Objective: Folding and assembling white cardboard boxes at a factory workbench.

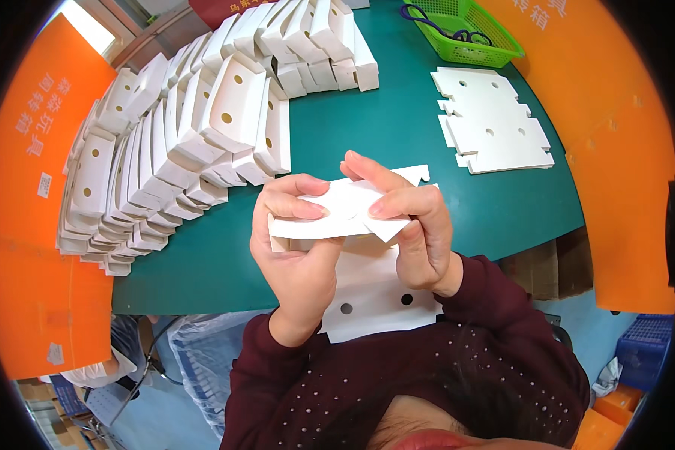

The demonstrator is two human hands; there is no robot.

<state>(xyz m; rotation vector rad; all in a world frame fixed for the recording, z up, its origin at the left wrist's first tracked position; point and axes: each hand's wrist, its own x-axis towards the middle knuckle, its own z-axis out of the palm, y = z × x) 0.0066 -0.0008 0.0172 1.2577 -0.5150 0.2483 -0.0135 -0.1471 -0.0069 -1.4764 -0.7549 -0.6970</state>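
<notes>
Between my two hands, above the near edge of the table, is a partly folded white cardboard box point(343, 201). My left hand point(292, 232) grips its left end, fingers on the top face and thumb beneath. My right hand point(416, 221) is closed around the right end, where a flap sticks out at an angle and a notched tab points up. Below my hands, against my body, a white card sheet point(379, 296) with round holes is partly covered by them. Stacked flat card blanks point(495, 120) with holes and notched edges lie on the table to the right.
Many folded white boxes point(232, 105) are piled in rows on the left of the green table point(397, 127). A bright green basket point(469, 41) with a purple cord stands at the far right. Orange panels point(45, 195) flank both sides. A plastic-lined bin point(202, 360) sits below the near edge.
</notes>
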